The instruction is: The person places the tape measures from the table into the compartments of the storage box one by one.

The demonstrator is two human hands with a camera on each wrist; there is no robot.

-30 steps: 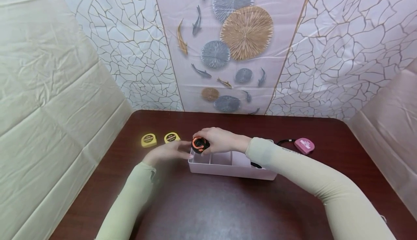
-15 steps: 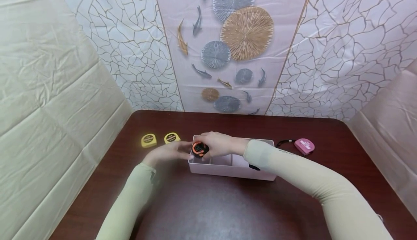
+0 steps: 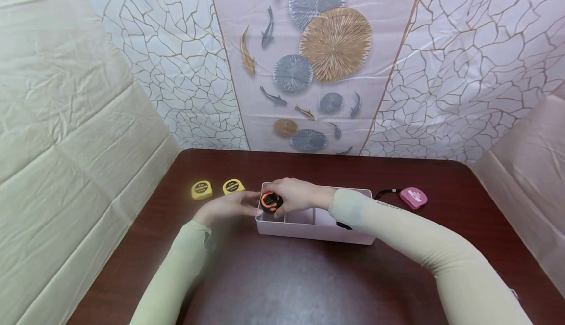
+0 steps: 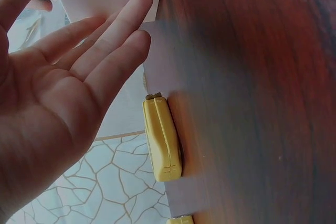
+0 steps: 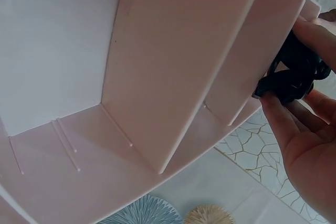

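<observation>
My right hand [image 3: 296, 195] grips a black-and-orange tape measure [image 3: 271, 201] over the leftmost compartment of a pale pink divided box [image 3: 315, 233]. In the right wrist view, fingers and thumb pinch the dark tape measure [image 5: 295, 69] beside the box's end dividers [image 5: 178, 77]. My left hand [image 3: 227, 208] is at the box's left end, fingertips right at its wall; the left wrist view shows its fingers extended, holding nothing. Behind that hand lie two yellow tape measures, one at the far left [image 3: 201, 190] and one closer to the box [image 3: 232, 186].
A pink tape measure [image 3: 413, 197] with a black strap [image 3: 388, 191] lies right of the box. Something black [image 3: 343, 226] shows inside the box's right part, mostly hidden by my right sleeve. Patterned cloth walls surround the dark wooden table [image 3: 282, 276].
My right hand has lowered the black-and-orange tape measure slightly toward the leftmost compartment, then stayed nearly still. The left hand keeps its place at the box's end.
</observation>
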